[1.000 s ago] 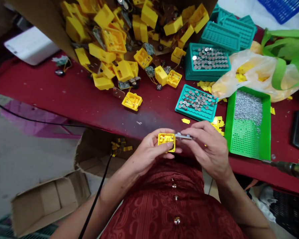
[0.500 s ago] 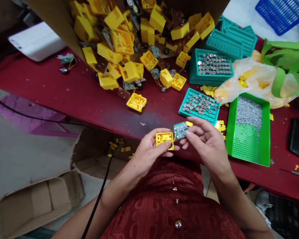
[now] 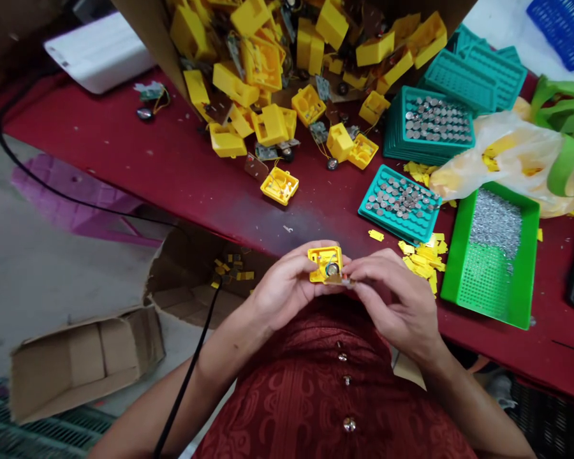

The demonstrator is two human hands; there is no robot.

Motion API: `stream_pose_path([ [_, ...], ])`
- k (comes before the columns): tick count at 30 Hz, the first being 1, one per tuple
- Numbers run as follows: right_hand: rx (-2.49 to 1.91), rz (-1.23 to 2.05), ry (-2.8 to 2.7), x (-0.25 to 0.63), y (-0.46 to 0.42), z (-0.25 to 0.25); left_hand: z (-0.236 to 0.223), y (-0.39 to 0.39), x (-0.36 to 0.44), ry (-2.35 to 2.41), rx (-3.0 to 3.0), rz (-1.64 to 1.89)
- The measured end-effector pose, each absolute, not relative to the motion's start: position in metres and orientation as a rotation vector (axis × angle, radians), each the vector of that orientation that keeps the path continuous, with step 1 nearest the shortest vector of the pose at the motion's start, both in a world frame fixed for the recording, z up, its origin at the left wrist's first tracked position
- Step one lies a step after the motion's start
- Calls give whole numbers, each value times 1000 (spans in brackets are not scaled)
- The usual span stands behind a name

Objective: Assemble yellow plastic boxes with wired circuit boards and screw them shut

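In front of my body, my left hand (image 3: 287, 280) grips a small open yellow plastic case (image 3: 318, 256), its hollow side facing up. A round dark metal-rimmed part (image 3: 332, 270) sits inside the case. Between the fingertips of my right hand (image 3: 396, 296) is a small circuit board (image 3: 340, 280), tilted nearly edge-on at the case's lower right edge. The wires joining board and case are mostly hidden. Beyond my hands, another open yellow case (image 3: 280, 186) lies on the red-covered table (image 3: 191, 172).
Many yellow cases (image 3: 272, 124) spill from a cardboard box at the back. A teal tray of button cells (image 3: 399, 203), loose yellow pieces (image 3: 423, 261) and a green basket of small metal parts (image 3: 490, 306) stand right. Cartons (image 3: 83, 360) and a purple stool (image 3: 71, 197) are on the floor.
My right hand has turned the circuit board from lying face-up beside the case to nearly edge-on against its lower right edge. The round part now shows inside the case. The view has shifted slightly.
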State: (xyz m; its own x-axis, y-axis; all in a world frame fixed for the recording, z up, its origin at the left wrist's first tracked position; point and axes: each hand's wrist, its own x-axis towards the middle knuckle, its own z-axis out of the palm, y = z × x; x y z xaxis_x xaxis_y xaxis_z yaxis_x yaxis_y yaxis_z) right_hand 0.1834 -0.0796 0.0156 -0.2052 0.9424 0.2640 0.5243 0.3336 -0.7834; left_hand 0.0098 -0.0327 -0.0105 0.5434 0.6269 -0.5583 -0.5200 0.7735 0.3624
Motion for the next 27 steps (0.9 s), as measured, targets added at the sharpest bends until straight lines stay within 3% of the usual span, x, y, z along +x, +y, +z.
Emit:
stream_pose_path([
  [5,-1227,528,-2011,186,-80,28,-8,-32,10,692,225,627],
  [16,-1623,804,-1697,179,-55,46,-4,-39,37,922,669,575],
  [27,-1223,737,-1865,189,-78,32,6,-36,19,739,326,554],
])
